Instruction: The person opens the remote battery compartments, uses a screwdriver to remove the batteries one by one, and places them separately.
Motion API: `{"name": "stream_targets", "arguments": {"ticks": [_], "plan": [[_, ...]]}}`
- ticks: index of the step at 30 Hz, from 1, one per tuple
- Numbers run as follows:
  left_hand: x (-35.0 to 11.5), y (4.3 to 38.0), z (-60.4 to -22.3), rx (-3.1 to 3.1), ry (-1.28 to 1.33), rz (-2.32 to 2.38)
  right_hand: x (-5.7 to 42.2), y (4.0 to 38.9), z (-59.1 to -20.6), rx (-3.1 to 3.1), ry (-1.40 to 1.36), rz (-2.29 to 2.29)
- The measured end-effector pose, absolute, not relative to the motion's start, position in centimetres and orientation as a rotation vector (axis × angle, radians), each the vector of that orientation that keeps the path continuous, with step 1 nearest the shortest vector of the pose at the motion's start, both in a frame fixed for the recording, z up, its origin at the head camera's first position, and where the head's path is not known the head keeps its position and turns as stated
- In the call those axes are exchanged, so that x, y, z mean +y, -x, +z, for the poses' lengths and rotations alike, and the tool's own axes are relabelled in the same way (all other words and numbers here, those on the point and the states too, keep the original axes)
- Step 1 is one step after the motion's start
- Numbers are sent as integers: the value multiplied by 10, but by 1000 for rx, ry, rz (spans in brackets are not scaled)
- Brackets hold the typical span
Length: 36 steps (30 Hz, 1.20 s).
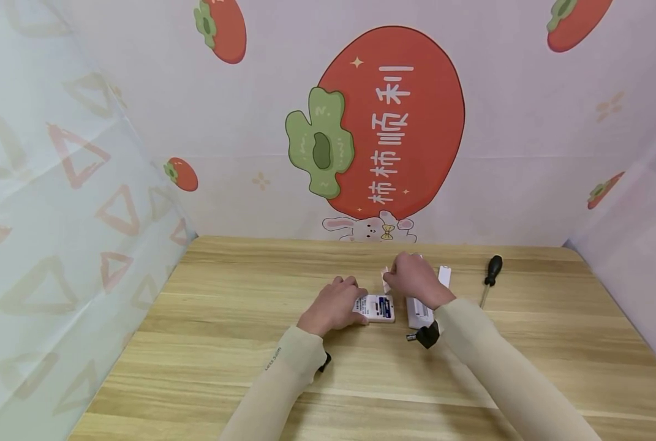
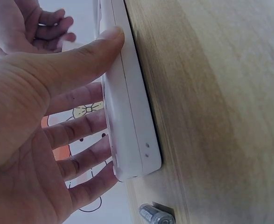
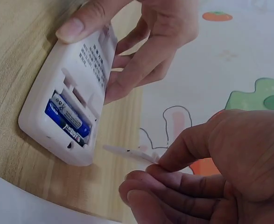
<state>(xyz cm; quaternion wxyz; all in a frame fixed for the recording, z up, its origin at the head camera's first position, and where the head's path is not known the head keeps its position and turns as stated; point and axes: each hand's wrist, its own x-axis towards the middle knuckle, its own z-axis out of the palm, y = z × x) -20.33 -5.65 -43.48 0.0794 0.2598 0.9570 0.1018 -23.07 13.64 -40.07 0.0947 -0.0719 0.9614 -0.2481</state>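
Observation:
My left hand (image 1: 335, 304) grips a white remote control (image 1: 381, 308) by its sides, thumb along one edge and fingers on the other. It lies back up on the table, with printed text on its back. In the right wrist view its battery compartment is uncovered, with two blue-and-white batteries (image 3: 69, 116) side by side inside. My right hand (image 1: 416, 280) pinches a thin white battery cover (image 3: 132, 154) between thumb and fingers. The cover is held apart from the remote, just beyond the compartment end.
A second white device (image 1: 419, 317) lies right of the remote, partly under my right forearm. Beyond it is a white strip (image 1: 444, 275). A black-handled screwdriver (image 1: 493, 269) lies farther right. One loose battery (image 2: 155, 215) rests on the wooden table (image 1: 223, 343). A printed cloth wall (image 1: 250, 122) stands behind.

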Motion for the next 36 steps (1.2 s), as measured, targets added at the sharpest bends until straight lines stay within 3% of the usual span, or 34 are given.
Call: {"name": "stream_targets", "arguments": {"ticks": [36], "plan": [[-57, 205, -437, 2880, -804, 259, 123, 268, -420, 2672, 46, -735]]}}
